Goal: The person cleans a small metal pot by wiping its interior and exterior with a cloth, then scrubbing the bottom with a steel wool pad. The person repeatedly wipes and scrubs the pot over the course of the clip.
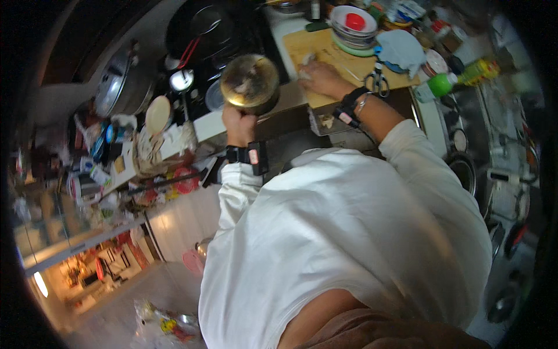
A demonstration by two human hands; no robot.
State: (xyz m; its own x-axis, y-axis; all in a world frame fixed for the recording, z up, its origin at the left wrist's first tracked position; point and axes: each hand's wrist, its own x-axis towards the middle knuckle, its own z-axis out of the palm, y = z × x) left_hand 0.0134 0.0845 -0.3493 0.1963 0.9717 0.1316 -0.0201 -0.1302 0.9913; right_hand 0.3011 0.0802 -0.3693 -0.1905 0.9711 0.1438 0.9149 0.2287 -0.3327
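Observation:
My left hand (pixel 239 124) grips a round metal pot (pixel 249 80) with a stained, darkened face, held at the near edge of the black stovetop. My right hand (pixel 320 78) rests over the left part of a wooden cutting board (pixel 320 48), its fingers around a small pale thing (pixel 308 59), perhaps a cloth or wipe; blur hides what it is. Scissors (pixel 378 78) with dark handles lie on the board beyond my right wrist. Behind them stands a stack of plates (pixel 353 26) with a red item on top, beside a light blue cloth (pixel 401 50).
A dark wok (pixel 198 26) with a red-handled utensil (pixel 189 51) sits on the stove. A ladle (pixel 182 80) and a large lidded pot (pixel 120 83) are at the left. A green bottle (pixel 436 87) stands by the board's right end, near the sink area. Below the board is an open drawer (pixel 324 120).

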